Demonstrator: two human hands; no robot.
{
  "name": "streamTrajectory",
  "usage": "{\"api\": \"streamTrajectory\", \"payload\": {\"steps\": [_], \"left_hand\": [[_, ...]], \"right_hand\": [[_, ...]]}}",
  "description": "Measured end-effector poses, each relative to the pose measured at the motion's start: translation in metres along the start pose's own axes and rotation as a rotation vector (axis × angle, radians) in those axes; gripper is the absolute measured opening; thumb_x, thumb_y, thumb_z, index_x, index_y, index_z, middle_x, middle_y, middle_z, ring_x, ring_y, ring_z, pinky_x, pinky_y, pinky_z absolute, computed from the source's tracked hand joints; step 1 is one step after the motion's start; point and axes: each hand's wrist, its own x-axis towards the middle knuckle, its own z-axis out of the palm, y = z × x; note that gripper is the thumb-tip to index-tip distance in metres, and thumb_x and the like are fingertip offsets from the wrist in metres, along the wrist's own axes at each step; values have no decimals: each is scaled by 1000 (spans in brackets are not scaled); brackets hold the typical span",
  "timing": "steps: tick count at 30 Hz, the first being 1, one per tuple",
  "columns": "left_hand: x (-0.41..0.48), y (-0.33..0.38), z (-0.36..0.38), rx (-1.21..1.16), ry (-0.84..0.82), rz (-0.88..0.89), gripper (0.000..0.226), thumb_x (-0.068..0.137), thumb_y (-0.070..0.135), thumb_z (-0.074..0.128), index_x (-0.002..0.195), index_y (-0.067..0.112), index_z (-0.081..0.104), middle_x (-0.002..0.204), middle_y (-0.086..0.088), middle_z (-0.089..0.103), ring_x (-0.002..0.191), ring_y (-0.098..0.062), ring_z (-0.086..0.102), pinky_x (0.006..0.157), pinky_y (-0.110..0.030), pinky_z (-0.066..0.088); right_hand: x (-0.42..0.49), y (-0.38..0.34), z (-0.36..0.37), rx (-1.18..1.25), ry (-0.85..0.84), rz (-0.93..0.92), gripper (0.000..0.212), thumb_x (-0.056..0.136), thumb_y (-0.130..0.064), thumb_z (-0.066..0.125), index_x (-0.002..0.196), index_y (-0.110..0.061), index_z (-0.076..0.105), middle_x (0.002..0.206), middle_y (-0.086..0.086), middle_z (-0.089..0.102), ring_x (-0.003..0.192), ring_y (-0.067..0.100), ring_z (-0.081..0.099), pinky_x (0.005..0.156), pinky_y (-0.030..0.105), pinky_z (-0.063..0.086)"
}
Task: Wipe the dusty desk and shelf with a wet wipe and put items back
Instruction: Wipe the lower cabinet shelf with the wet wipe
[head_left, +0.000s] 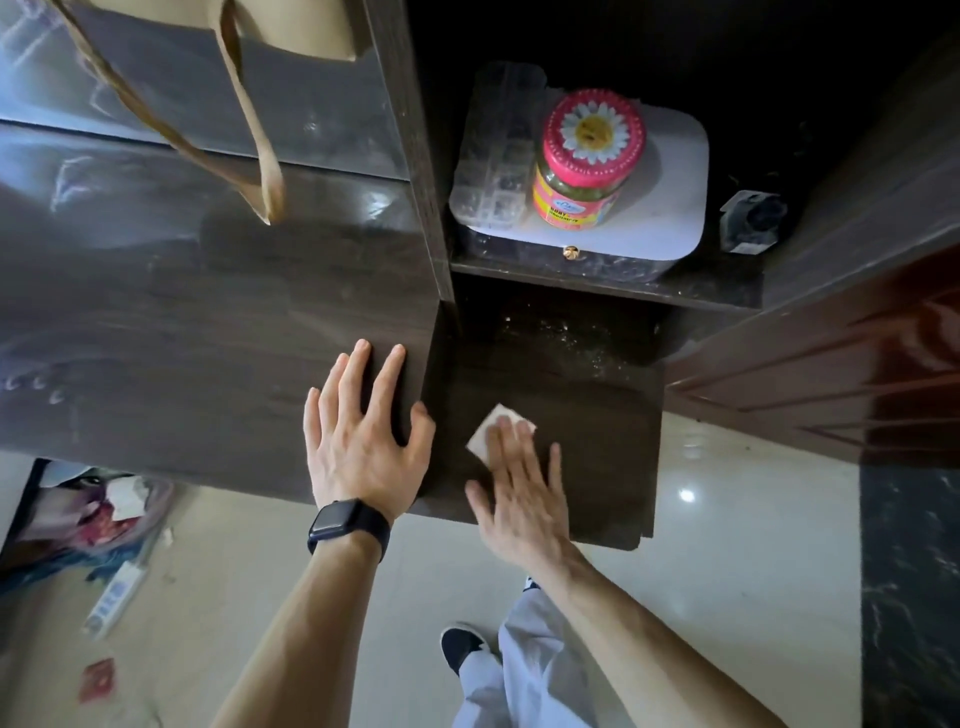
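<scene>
Your left hand (363, 441) lies flat with fingers spread on the desk (208, 338), at its corner, gripping nothing. Your right hand (519, 493), fingers extended and together, presses the wet wipe (496, 423) onto the lower shelf (597, 441) just right of that corner. The wipe lies flat, one corner pointing away from you.

two hands (363, 447), one wipe (488, 431), one jar (587, 161)
</scene>
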Motion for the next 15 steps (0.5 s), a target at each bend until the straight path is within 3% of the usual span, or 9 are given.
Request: {"api": "streamTrajectory", "payload": {"steps": [2,4,8,10,15], "left_hand": [[-1,0,-1,1,-17,1,59,91,46,45,149,37,37,160,2,28,149,-19,18,123,-45,12],[-1,1,-3,1,-29,2,59,91,47,43,149,37,36,161,2,27,149,-19,17,123,-44,11],[0,2,-3,10,-30,-2,59,91,47,44,149,37,36,161,2,26,150,-19,17,123,-45,12],[1,2,-2,12,-29,-4,59,91,46,45,149,37,36,161,2,26,150,-19,17,123,-46,12],[1,1,-1,7,-35,9,60,92,45,46,150,37,34,162,2,23,150,-19,15,123,-47,11]], "right_hand": [[-35,-7,12,-38,-32,-163,71,101,-52,30,159,-19,6,167,-1,0,154,18,0,121,57,11],[-58,15,16,-58,-22,-152,68,101,-48,34,159,-19,13,167,-2,5,154,16,8,117,57,22],[-66,74,4,-81,7,233,69,99,-49,29,158,-15,17,166,3,9,152,22,17,117,59,21],[-49,79,-3,-72,17,314,73,99,-51,27,158,-10,15,166,10,10,152,29,15,118,60,19],[11,23,-2,-104,19,16,79,100,-54,28,156,0,13,165,20,0,153,35,-3,124,52,9]]}}
